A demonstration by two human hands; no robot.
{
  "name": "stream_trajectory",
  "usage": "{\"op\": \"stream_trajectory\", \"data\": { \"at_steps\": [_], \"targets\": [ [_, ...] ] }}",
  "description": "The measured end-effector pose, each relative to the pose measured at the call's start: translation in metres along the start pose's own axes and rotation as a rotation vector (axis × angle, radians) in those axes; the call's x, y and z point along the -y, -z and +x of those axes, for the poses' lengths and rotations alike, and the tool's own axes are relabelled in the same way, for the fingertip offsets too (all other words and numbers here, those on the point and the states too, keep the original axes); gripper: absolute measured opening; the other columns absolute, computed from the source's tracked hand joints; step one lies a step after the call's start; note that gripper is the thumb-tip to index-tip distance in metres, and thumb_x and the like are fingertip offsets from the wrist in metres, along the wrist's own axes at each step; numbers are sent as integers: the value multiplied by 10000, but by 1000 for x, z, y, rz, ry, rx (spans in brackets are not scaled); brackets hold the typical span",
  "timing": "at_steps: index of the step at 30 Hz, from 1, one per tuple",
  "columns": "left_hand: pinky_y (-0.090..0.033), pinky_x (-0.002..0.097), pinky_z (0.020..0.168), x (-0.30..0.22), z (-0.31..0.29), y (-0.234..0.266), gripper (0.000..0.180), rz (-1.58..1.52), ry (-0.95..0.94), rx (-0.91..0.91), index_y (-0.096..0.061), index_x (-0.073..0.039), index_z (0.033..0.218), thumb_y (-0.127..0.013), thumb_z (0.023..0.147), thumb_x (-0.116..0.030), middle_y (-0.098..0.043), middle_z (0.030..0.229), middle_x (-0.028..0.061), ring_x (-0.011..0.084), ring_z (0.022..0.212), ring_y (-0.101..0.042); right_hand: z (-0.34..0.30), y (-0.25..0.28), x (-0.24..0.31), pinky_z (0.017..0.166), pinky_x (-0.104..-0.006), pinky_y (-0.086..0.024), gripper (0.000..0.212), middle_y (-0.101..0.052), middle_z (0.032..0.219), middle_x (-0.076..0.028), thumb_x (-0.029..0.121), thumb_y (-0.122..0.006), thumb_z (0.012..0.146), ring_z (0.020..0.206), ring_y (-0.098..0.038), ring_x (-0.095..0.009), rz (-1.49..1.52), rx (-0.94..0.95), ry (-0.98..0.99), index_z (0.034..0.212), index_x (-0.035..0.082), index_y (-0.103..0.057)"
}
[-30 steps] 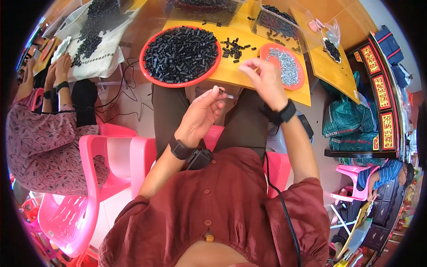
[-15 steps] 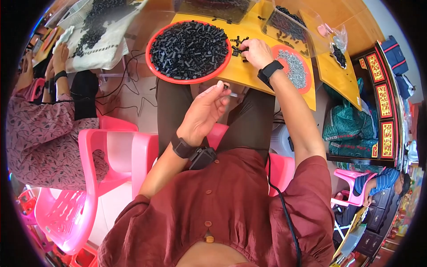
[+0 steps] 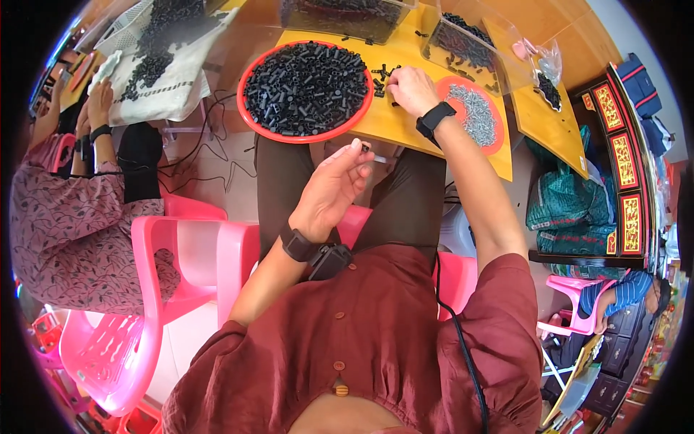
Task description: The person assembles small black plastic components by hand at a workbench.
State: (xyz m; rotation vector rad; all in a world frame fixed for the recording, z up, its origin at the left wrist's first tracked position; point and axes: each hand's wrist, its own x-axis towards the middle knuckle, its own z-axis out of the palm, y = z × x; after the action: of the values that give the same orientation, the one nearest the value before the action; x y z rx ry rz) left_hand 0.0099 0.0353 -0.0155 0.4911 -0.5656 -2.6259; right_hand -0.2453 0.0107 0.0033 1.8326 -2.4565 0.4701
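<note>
My left hand (image 3: 334, 184) is held palm up over my lap, just off the table's near edge. Its thumb and fingertips pinch a small dark cylindrical piece (image 3: 366, 148). On the yellow table (image 3: 394, 130), my right hand (image 3: 413, 90) reaches down beside loose black plastic pieces (image 3: 381, 78). Its fingers are bent together and point down; whatever lies between them is hidden. Left of it stands a round red basin (image 3: 307, 138) heaped with short black tubes (image 3: 307, 87). To its right, a pink-red plate (image 3: 496, 147) carries many small silver metal parts (image 3: 473, 116).
Clear bins (image 3: 347, 22) of black parts stand along the table's back. A pink plastic chair (image 3: 148, 267) is at my left. Farther left, another person (image 3: 79, 224) works at a cloth-covered table (image 3: 163, 98). Green bags (image 3: 567, 202) sit beyond the table's right side.
My right hand has shifted slightly, its fingers now bent closer over the table. The left hand keeps its pinch almost in place. The whole view has tilted a little.
</note>
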Motion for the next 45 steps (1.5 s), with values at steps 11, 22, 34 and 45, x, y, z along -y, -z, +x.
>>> {"op": "stream_trajectory", "data": {
  "at_steps": [11,22,34,45],
  "targets": [
    [-423,169,547,2,-1,2,138,-141,109,155,-561,-64,1025,-549,933,-167,-628,924,23,43,626,-494,-124,34,88,664,-210,-447,126,-537,1010,-56,89,-593,878,749,-573,-94,1155,-5,54,965,-1,-595],
    [-393,179,559,7,4,0,149,-63,140,128,-564,-58,1011,-531,950,-190,-590,871,10,39,624,-445,-139,32,73,677,-222,-473,130,-571,1005,-65,61,-582,883,763,-624,-111,1181,-5,61,969,-31,-615],
    [-397,149,559,5,-3,-6,206,144,-29,81,-596,-61,1070,-586,921,-203,-642,903,13,18,619,-491,-155,55,92,573,-249,-448,120,-635,768,-80,101,-654,822,614,-575,-130,731,-249,47,886,0,-667],
    [-366,173,535,4,-8,-18,195,148,-172,-16,-584,-62,1048,-579,925,-213,-565,780,-27,41,611,-481,-167,40,113,588,-255,-468,160,-654,816,-91,8,-686,776,660,-605,-161,743,-487,76,935,12,-673]
  ]
}}
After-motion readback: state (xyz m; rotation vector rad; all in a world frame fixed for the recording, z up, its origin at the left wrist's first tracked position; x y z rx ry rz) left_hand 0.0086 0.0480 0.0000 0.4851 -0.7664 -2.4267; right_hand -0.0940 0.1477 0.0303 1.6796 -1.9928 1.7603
